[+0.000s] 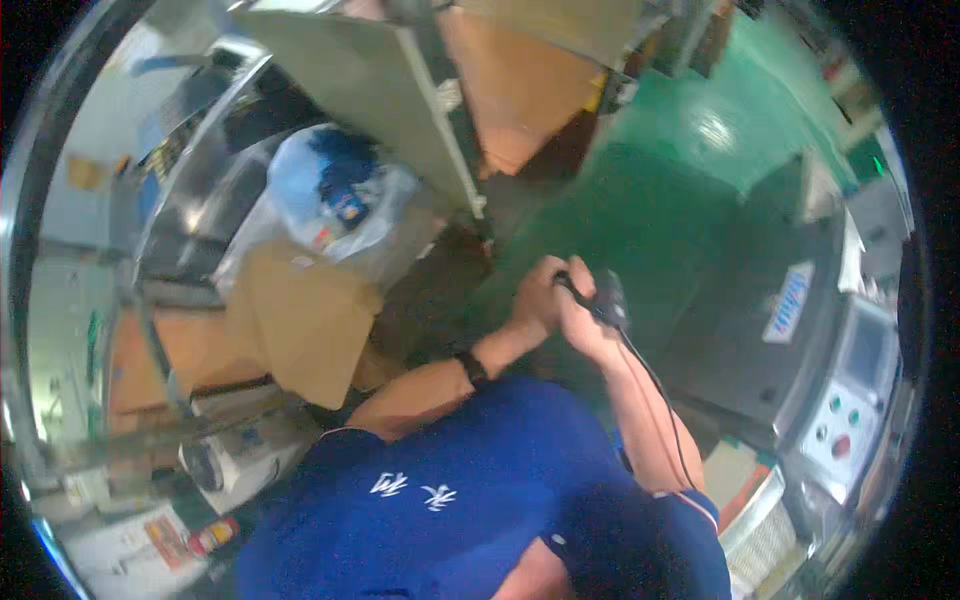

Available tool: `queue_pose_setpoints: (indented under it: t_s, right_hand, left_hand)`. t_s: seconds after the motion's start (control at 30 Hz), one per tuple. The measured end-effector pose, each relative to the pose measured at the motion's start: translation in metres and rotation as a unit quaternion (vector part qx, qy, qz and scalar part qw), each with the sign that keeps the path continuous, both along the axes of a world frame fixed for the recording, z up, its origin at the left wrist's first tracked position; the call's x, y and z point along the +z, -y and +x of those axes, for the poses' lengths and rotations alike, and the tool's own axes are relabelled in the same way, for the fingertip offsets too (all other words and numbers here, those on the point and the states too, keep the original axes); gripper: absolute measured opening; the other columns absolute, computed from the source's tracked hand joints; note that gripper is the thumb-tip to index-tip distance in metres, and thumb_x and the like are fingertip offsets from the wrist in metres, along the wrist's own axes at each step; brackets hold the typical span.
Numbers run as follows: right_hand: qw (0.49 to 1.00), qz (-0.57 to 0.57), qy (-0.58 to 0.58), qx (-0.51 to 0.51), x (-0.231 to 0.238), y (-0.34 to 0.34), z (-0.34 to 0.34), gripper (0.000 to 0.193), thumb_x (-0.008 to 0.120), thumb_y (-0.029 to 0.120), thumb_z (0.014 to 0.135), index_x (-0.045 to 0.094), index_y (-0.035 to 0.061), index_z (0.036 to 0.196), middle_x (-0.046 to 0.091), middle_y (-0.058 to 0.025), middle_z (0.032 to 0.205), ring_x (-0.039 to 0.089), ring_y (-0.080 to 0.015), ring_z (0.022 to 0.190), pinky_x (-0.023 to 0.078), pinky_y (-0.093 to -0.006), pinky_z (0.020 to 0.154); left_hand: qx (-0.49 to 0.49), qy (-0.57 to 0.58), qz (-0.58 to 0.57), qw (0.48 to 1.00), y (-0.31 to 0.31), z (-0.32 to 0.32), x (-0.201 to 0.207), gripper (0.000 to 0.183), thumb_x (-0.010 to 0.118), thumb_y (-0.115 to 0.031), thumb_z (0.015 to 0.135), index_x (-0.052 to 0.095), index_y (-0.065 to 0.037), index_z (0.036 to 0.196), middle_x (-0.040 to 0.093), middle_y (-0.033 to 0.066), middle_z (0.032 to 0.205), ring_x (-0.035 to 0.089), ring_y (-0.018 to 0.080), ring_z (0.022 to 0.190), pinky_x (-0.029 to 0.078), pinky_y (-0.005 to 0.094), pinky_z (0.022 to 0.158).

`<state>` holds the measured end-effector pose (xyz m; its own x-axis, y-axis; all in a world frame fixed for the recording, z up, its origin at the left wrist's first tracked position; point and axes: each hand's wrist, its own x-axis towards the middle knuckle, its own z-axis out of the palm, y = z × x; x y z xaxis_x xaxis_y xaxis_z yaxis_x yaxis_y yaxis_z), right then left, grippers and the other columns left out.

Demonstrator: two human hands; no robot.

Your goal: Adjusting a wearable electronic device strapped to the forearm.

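My left hand (pixel 538 298) and my right hand (pixel 580 318) meet in front of my body, fingers curled in and touching. A black band sits around my left wrist. Along the outer side of my right hand is a small black device (pixel 611 298), and a dark strap (pixel 566 283) crosses the fingers between the hands. From the device a thin black cable (pixel 655 378) trails along my right forearm toward the sleeve. Blur and the overlapping fingers hide exactly what each hand grips.
To the left, a light blue plastic bag (pixel 300 190) with dark items lies beside brown cardboard (pixel 300 320). A tall grey panel (pixel 350 90) stands ahead. On the right is a dark machine (pixel 750 330) with a button panel (pixel 842 425). Green floor (pixel 690 130) stretches ahead.
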<state>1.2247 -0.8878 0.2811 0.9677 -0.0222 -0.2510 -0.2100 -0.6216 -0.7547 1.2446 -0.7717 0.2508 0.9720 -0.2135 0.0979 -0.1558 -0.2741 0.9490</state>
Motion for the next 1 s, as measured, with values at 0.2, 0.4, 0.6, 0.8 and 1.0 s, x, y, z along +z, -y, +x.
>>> queue_pose_setpoints:
  t_s: [0.2, 0.4, 0.6, 0.8, 1.0]
  right_hand:
    - [0.987, -0.075, 0.128, 0.066, 0.025, 0.010, -0.032, 0.072, 0.058, 0.027, 0.093, 0.027, -0.0100, 0.147, 0.035, -0.0364, 0.146, 0.033, -0.0474, 0.139, 0.029, -0.0487, 0.115]
    - [0.962, -0.034, 0.130, 0.240, 0.070, -0.018, -0.048, 0.067, 0.066, 0.020, 0.087, 0.038, -0.0111, 0.139, 0.037, -0.0339, 0.144, 0.038, -0.0463, 0.135, 0.034, -0.0446, 0.112]
    - [0.971, 0.072, 0.040, 0.226, 0.008, 0.002, -0.033, 0.026, 0.061, 0.016, 0.086, 0.067, -0.0001, 0.107, 0.068, -0.0248, 0.104, 0.064, -0.0417, 0.101, 0.050, -0.0486, 0.086]
    - [0.925, -0.064, -0.012, 0.374, -0.151, -0.009, -0.003, 0.031, 0.055, 0.029, 0.091, 0.071, 0.0053, 0.102, 0.071, -0.0211, 0.099, 0.069, -0.0390, 0.085, 0.053, -0.0480, 0.078]
    - [0.934, -0.124, -0.051, 0.332, -0.140, -0.022, 0.033, 0.027, 0.055, 0.026, 0.091, 0.069, 0.0045, 0.099, 0.071, -0.0191, 0.096, 0.068, -0.0395, 0.086, 0.054, -0.0498, 0.075]
  left_hand:
    - [-0.039, 0.026, -0.098, 0.994, -0.001, -0.005, 0.010, 0.010, 0.054, -0.008, 0.087, 0.055, -0.004, 0.097, 0.058, 0.0145, 0.089, 0.060, 0.0297, 0.083, 0.048, 0.0394, 0.076]
    - [0.025, 0.009, -0.085, 0.996, -0.025, 0.037, 0.020, 0.011, 0.056, -0.001, 0.086, 0.056, -0.003, 0.097, 0.062, 0.0153, 0.090, 0.063, 0.0296, 0.089, 0.049, 0.0381, 0.079]
    - [-0.062, 0.088, -0.020, 0.994, -0.043, 0.016, 0.055, 0.012, 0.057, -0.002, 0.086, 0.057, -0.004, 0.098, 0.060, 0.0166, 0.092, 0.061, 0.0368, 0.088, 0.048, 0.0420, 0.081]
    - [-0.148, 0.139, 0.070, 0.977, -0.018, 0.039, 0.056, 0.011, 0.061, -0.004, 0.083, 0.058, -0.003, 0.093, 0.060, 0.0173, 0.091, 0.058, 0.0386, 0.092, 0.046, 0.0450, 0.082]
    - [-0.122, 0.216, 0.085, 0.965, -0.023, 0.071, 0.058, 0.016, 0.062, 0.000, 0.081, 0.059, -0.003, 0.096, 0.062, 0.0170, 0.090, 0.059, 0.0387, 0.087, 0.047, 0.0447, 0.077]
